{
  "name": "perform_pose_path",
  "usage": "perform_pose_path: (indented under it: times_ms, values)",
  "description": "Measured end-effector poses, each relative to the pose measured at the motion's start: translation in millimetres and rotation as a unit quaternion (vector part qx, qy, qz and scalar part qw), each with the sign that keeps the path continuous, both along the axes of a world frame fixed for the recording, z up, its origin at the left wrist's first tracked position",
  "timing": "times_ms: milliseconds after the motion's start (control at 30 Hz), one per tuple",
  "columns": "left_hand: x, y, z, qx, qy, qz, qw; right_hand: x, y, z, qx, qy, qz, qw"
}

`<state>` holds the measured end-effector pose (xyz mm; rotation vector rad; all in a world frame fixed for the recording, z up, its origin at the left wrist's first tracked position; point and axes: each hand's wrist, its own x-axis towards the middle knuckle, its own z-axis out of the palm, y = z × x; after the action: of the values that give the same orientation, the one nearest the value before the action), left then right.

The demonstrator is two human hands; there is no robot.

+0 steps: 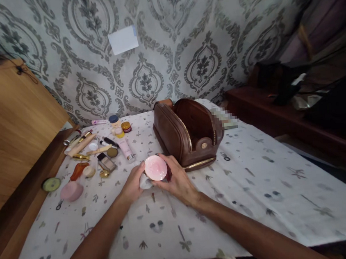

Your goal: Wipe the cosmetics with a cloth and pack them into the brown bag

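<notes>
In the middle of the head view, a round pink cosmetic jar with a glossy top is held between my two hands above the cloth. My right hand curls around its right side, fingers closed. From the left, my left hand grips the jar's edge with its fingers together. Something whitish shows under the jar by the left fingers; I cannot make out what it is. Just beyond my right hand stands a brown leather toiletry bag, unzipped with its top gaping. The jar's underside is hidden.
Many cosmetics lie at the left: a pink tube, a foundation bottle, a pink sponge-like piece, a green-topped round container and small jars. A wooden cabinet borders the patterned white cloth.
</notes>
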<state>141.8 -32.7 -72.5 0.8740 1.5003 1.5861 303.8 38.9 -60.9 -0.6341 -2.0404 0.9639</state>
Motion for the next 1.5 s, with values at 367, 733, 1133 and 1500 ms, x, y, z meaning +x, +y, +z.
perform_pose_path:
  times_ms: [367,733,1133,1500]
  values:
    - [8,2,6.5,-0.019,-0.024,0.065,0.997,-1,-2,1.9,-0.083,0.016,-0.014,0.996]
    - [7,-2,21.9,0.043,0.1,-0.019,0.994,-8,-8,8.9,-0.447,0.123,0.192,0.865]
    - [16,-8,36.9,0.031,0.093,-0.111,0.989,-5,-1,4.4,-0.567,0.225,0.267,0.746]
    - [-7,-6,27.4,0.051,0.362,-0.064,0.928,-6,-2,10.3,-0.48,0.227,0.141,0.835]
